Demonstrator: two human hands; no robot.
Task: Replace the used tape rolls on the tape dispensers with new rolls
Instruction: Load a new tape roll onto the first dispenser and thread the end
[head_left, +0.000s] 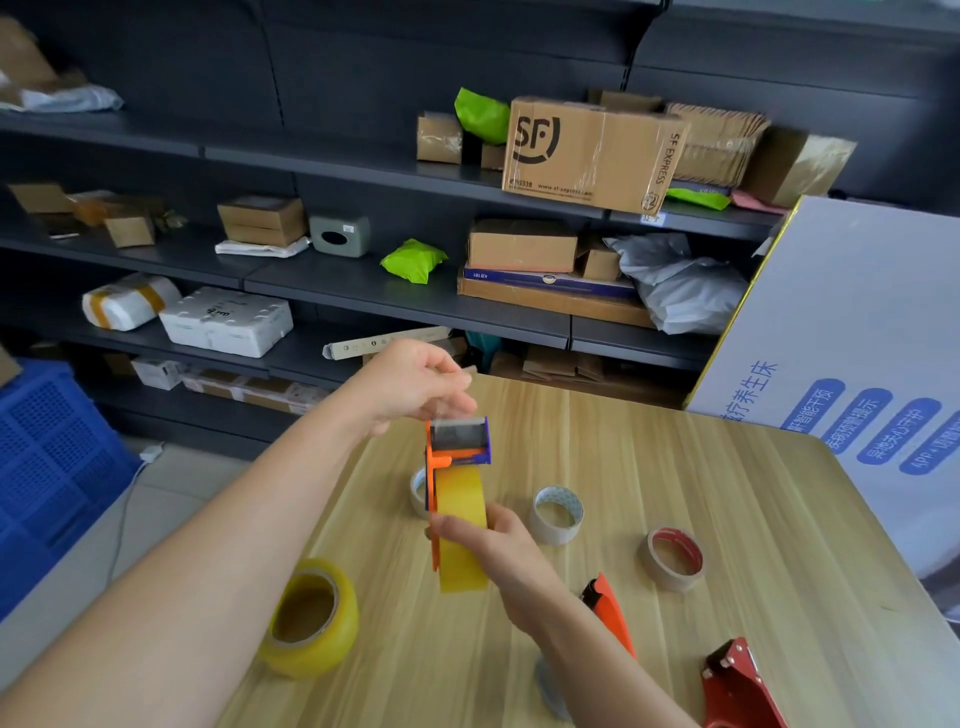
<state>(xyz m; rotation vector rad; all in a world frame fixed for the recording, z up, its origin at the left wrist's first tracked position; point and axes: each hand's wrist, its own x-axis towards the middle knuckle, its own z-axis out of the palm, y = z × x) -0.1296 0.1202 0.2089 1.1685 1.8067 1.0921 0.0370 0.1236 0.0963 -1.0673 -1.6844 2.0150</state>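
Observation:
An orange and blue tape dispenser (457, 447) is held upright above the wooden table (727, 519), with a full yellow tape roll (460, 499) mounted on it. My right hand (493, 540) grips that roll and the dispenser's lower part from the right. My left hand (421, 384) is at the dispenser's top, fingers curled and pinching at the cutter end; what they pinch is hard to tell. A second yellow roll (311, 618) lies at the front left. Two nearly empty cores lie on the table: a white one (556, 514) and a red-printed one (672, 558).
A red dispenser (737, 686) lies at the table's front right, an orange one (608, 608) partly behind my right forearm. Another used core (418, 488) peeks out behind the held dispenser. Dark shelves with parcels (592, 150) stand behind, a blue crate (47, 467) at left, a white printed board (857, 338) at right.

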